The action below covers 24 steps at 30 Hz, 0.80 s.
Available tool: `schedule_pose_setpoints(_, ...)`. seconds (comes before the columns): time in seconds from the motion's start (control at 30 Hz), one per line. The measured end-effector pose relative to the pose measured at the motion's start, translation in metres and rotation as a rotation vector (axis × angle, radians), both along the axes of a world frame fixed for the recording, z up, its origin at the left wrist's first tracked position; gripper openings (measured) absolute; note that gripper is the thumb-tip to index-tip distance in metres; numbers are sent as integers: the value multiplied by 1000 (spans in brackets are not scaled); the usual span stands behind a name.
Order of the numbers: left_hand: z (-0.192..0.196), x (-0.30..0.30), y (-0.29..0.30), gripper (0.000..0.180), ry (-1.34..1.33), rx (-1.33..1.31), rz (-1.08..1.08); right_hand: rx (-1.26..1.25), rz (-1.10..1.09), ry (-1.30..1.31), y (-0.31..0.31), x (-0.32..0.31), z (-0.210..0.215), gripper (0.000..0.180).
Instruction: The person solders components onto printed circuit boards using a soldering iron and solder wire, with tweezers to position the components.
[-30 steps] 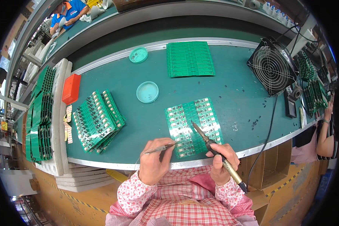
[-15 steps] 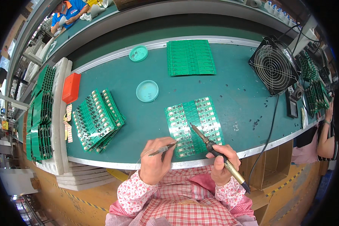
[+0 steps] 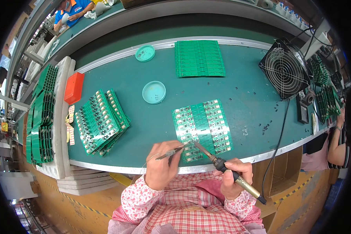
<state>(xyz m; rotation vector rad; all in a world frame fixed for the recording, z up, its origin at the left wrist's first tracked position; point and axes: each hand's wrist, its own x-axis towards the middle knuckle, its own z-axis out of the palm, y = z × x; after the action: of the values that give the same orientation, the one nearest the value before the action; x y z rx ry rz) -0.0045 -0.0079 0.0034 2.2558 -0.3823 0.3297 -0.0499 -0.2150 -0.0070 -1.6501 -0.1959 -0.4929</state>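
A green circuit board panel (image 3: 202,123) with two bands of small parts lies flat near the table's front edge. My left hand (image 3: 159,167) is closed on metal tweezers (image 3: 167,153), their tips over the lower left band of the panel. A thin wire shows beside that hand; whether the fingers hold it too is unclear. In my right hand (image 3: 231,187) is a soldering iron (image 3: 246,186) with a dark grip and brass-coloured handle. The iron's tip points up and left, close to the tweezer tips at the panel; contact cannot be made out.
Populated boards (image 3: 99,123) are stacked at left, by a red box (image 3: 73,89) and a foam rack (image 3: 62,117). Bare panels (image 3: 200,58) lie at the back, with two turquoise dishes (image 3: 154,92). A black fan (image 3: 285,70) stands right; loose black parts are scattered nearby. Other people sit beyond.
The soldering iron's tip has moved down and left across the panel, toward the tweezer tips. My right hand shifted slightly right and down; my left hand stayed nearly still.
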Motion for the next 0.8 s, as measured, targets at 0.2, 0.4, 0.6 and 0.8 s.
schedule_pose_setpoints(0.2, 0, 0, 0, 22, -12, 2, -5, 13, 6, -39, 2, 1, -1, 21)
schedule_pose_setpoints(0.4, 0, 0, 0, 23, -4, -5, -8, -22, 5, -137, 2, 4, 1, 20)
schedule_pose_setpoints(0.6, 1, 1, 1, 23, -5, -8, -20, -29, 16, -137, 2, 5, 2, 19)
schedule_pose_setpoints(0.8, 0, 0, 1, 23, -7, -16, -15, -60, 0, 4, 0, 4, -6, 16)
